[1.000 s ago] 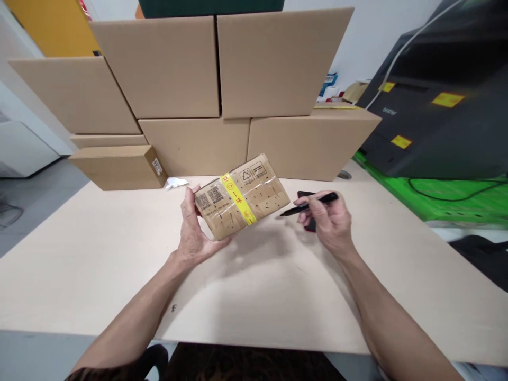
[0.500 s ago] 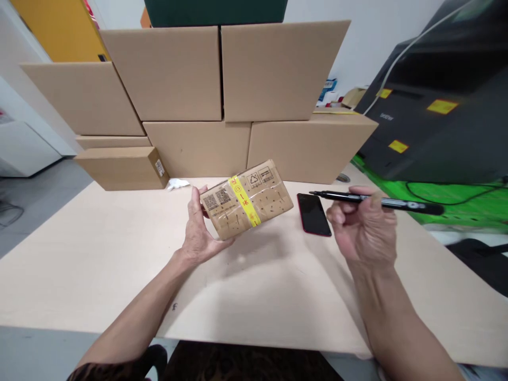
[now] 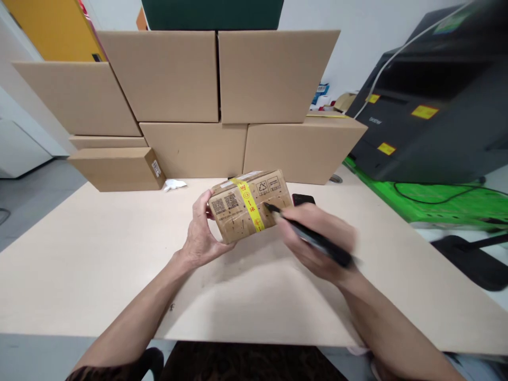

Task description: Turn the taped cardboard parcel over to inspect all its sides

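Observation:
My left hand (image 3: 200,233) grips the left end of a small cardboard box (image 3: 233,222), thumb below and fingers behind. The box is tilted above the table, its marked side facing me. Yellow printed tape (image 3: 251,206) crosses it, with two square codes on the left and printed symbols at upper right. Closed around a black marker pen (image 3: 317,238), my right hand (image 3: 317,233) is in front of the box's right end, somewhat blurred. The pen's tip is at the box face, right of the tape; whether it touches I cannot tell. A dark phone (image 3: 304,199) lies behind my right hand, mostly hidden.
Large cardboard boxes (image 3: 190,151) are stacked along the back of the pale table (image 3: 99,264). A slimmer carton (image 3: 115,172) stands at left, beside a crumpled white scrap (image 3: 174,184). To the right are a dark printer (image 3: 420,121), a green surface (image 3: 400,198) and a black stand base (image 3: 468,262).
My right hand has moved left with the marker, bringing its tip to the box and covering most of the phone. The box has shifted slightly right and tipped, showing more of its top.

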{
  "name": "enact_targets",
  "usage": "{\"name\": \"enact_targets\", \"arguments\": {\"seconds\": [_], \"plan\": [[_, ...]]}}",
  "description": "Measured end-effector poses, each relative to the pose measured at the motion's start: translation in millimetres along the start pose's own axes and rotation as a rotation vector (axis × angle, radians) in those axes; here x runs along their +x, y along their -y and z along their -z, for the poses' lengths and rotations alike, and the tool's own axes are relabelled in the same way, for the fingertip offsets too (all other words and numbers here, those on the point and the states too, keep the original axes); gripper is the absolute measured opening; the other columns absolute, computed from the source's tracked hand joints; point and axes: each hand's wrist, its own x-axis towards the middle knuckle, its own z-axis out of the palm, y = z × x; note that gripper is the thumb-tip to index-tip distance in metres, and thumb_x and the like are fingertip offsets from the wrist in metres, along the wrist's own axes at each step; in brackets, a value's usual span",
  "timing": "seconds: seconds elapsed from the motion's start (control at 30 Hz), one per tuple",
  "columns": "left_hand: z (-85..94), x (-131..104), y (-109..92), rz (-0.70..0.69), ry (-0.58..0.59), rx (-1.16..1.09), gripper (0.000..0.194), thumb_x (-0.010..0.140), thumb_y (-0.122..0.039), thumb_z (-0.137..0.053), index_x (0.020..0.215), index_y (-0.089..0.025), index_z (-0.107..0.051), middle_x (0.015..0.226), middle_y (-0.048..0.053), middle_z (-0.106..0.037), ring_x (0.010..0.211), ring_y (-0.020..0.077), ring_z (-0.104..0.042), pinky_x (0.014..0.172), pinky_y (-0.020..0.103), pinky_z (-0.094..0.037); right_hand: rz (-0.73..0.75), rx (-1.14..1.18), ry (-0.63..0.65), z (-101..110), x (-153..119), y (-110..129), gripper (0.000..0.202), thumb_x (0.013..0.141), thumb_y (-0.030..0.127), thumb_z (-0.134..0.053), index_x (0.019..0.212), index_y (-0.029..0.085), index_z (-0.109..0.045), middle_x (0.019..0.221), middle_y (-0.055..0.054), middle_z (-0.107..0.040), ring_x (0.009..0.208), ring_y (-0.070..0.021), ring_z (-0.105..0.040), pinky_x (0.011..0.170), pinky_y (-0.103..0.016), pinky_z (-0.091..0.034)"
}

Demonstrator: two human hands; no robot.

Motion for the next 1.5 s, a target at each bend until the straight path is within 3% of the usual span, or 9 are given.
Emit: {"name": "enact_targets", "arguments": {"seconds": [0.3, 0.37, 0.5, 0.73, 0.9, 0.97, 1.1, 1.37, 1.5], "plan": [[8.1, 2, 4, 0.036, 0.011, 0.004, 0.131, 0.065, -0.033, -0.094, 0.169, -0.029, -0.015, 0.160, 0.022, -0.043, 0.126, 0.0334, -0.065, 0.083, 0.041, -0.065, 0.132, -0.225, -0.096, 23, -21, -20, 0.033, 0.090, 0.009, -0.076, 0.119, 0.026, -0.076, 0.094, -0.004, -0.078, 0.079, -0.0190, -0.076, 0.068, -0.029, -0.063], [8.3, 2, 4, 0.058, 0.008, -0.001, 0.131, 0.065, -0.034, -0.094, 0.169, -0.030, -0.015, 0.161, 0.021, -0.043, 0.126, 0.0330, -0.065, 0.084, 0.041, -0.065, 0.150, -0.361, 0.049, 29, -39, -36, 0.033, 0.094, 0.008, -0.072, 0.123, 0.025, -0.074, 0.096, -0.006, -0.077, 0.078, -0.0186, -0.075, 0.070, -0.029, -0.062], [7.3, 2, 5, 0.073, 0.007, -0.021, 0.130, 0.065, -0.033, -0.094, 0.169, -0.029, -0.016, 0.163, 0.022, -0.041, 0.129, 0.0343, -0.064, 0.087, 0.044, -0.064, 0.084, -0.462, 0.601, 26, -73, -64, 0.039, 0.103, 0.007, -0.044, 0.125, 0.018, -0.075, 0.089, -0.009, -0.071, 0.072, -0.0209, -0.070, 0.064, -0.030, -0.058], [7.1, 2, 5, 0.036, 0.044, -0.047, 0.129, 0.067, -0.031, -0.092, 0.170, -0.030, -0.016, 0.165, 0.022, -0.040, 0.135, 0.0366, -0.060, 0.086, 0.044, -0.064, -0.147, -0.385, 0.962, 13, -98, -77, 0.052, 0.093, -0.003, -0.039, 0.122, 0.018, -0.076, 0.107, -0.016, -0.074, 0.094, -0.0272, -0.072, 0.081, -0.038, -0.061], [5.4, 3, 6, 0.018, 0.029, -0.051, 0.130, 0.067, -0.031, -0.092, 0.171, -0.030, -0.014, 0.165, 0.023, -0.039, 0.136, 0.0379, -0.060, 0.085, 0.044, -0.065, -0.444, -0.624, 0.720, 23, -92, -102, 0.044, 0.105, 0.025, -0.043, 0.139, 0.013, -0.068, 0.119, -0.022, -0.073, 0.110, -0.0351, -0.070, 0.098, -0.052, -0.057], [4.5, 3, 6, 0.001, 0.025, -0.050, 0.130, 0.068, -0.030, -0.092, 0.171, -0.031, -0.014, 0.164, 0.023, -0.039, 0.135, 0.0372, -0.060, 0.084, 0.044, -0.065, -0.631, -0.827, 0.588, 28, -84, -115, 0.064, 0.102, 0.050, -0.053, 0.152, 0.010, -0.057, 0.131, -0.026, -0.069, 0.123, -0.0425, -0.065, 0.104, -0.058, -0.052], [4.1, 4, 4, -0.024, 0.023, -0.028, 0.131, 0.066, -0.029, -0.093, 0.171, -0.032, -0.015, 0.161, 0.021, -0.042, 0.128, 0.0346, -0.063, 0.081, 0.043, -0.065, -0.988, -0.921, 0.653, 30, -67, -141, 0.096, 0.093, 0.071, -0.057, 0.164, 0.009, -0.038, 0.137, -0.031, -0.065, 0.132, -0.0492, -0.061, 0.106, -0.058, -0.047], [2.9, 2, 6, -0.004, 0.012, -0.010, 0.130, 0.068, -0.036, -0.094, 0.171, -0.032, -0.014, 0.163, 0.022, -0.041, 0.123, 0.0334, -0.065, 0.080, 0.042, -0.065, -1.322, -0.527, 0.348, 28, -53, -175, 0.125, 0.055, 0.052, -0.096, 0.158, 0.009, -0.040, 0.149, -0.033, -0.061, 0.146, -0.0523, -0.053, 0.118, -0.060, -0.042], [1.3, 2, 8, -0.005, -0.007, -0.013, 0.129, 0.069, -0.041, -0.094, 0.171, -0.031, -0.015, 0.162, 0.021, -0.042, 0.123, 0.0329, -0.065, 0.079, 0.041, -0.065, -1.339, -0.352, 0.208, 30, -53, -179, 0.100, 0.047, 0.039, -0.101, 0.134, 0.011, -0.060, 0.118, -0.023, -0.077, 0.120, -0.0449, -0.071, 0.101, -0.056, -0.057]]}}
